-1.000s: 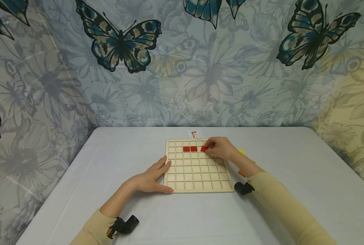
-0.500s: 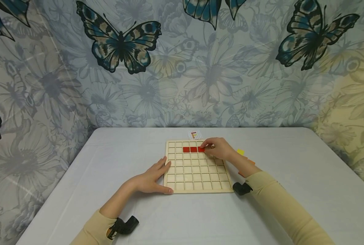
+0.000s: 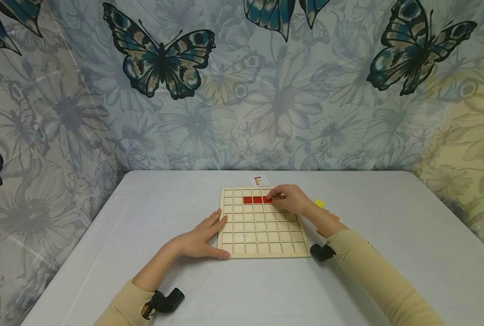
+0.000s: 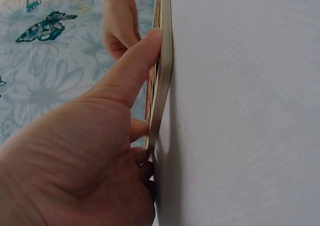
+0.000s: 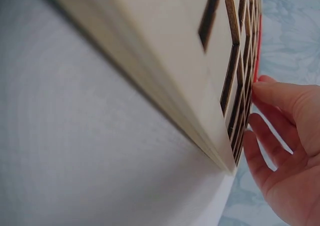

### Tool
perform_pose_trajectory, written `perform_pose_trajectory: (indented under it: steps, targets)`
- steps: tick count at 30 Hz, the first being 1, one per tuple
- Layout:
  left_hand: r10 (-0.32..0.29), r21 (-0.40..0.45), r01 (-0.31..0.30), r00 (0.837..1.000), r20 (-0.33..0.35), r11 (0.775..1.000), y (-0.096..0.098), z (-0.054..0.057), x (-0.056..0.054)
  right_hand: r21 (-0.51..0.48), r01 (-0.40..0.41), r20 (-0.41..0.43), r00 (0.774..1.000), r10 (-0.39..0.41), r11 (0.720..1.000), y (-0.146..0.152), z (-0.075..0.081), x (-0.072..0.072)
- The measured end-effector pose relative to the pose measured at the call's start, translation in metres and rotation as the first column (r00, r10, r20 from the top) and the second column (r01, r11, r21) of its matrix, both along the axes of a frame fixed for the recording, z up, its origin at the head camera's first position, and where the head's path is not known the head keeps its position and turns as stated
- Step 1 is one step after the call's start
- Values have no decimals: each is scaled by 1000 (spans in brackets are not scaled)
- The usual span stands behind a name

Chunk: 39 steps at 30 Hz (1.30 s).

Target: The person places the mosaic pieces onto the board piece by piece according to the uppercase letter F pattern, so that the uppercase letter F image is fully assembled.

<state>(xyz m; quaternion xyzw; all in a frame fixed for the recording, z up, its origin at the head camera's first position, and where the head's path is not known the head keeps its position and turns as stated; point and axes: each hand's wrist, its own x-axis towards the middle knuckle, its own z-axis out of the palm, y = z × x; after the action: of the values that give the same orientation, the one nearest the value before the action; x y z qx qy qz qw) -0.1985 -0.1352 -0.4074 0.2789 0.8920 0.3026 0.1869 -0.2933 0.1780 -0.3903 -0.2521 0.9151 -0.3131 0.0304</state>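
A pale wooden board point(image 3: 262, 231) with a grid of square recesses lies on the table. Three red square tiles point(image 3: 257, 199) sit side by side in a row near its far edge. My right hand point(image 3: 292, 199) has thumb and index fingertips at the rightmost red tile, which they partly cover; in the right wrist view its other fingers bend loosely over the grid. My left hand point(image 3: 201, 237) rests spread along the board's left side, the thumb point(image 4: 132, 66) lying on the near corner in the left wrist view.
Behind the board lies a small card point(image 3: 259, 180) printed with a coloured grid pattern. A yellow tile point(image 3: 319, 203) and orange pieces point(image 3: 333, 217) lie right of the board, partly hidden by my right forearm. A butterfly-patterned wall stands behind the white table point(image 3: 164, 199).
My right hand has moved the third red tile slightly left, from a tilted position down into line against the other two. The left hand has stayed in place on the board.
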Motion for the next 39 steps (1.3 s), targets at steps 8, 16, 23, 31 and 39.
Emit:
perform_pose_trajectory:
  steps: [8, 16, 23, 31, 39]
  targets:
    - [1, 8, -1, 1000, 3, 1000, 0, 0, 0, -20, 28, 21, 999, -28, 999, 5, 1, 2]
    - [-5, 10, 5, 1000, 0, 1000, 2, -1, 0, 15, 99, -11, 995, -98, 995, 33, 8, 8]
    - [4, 3, -4, 1000, 6, 1000, 1, 0, 0, 15, 128, 33, 991, -129, 992, 69, 11, 17]
    - [6, 5, -5, 1000, -3, 1000, 0, -1, 0, 68, 182, 31, 982, -184, 981, 102, 11, 29]
    - [2, 8, -2, 1000, -2, 1000, 1, -2, 0, 108, 206, 47, 976, -212, 973, 119, 8, 41]
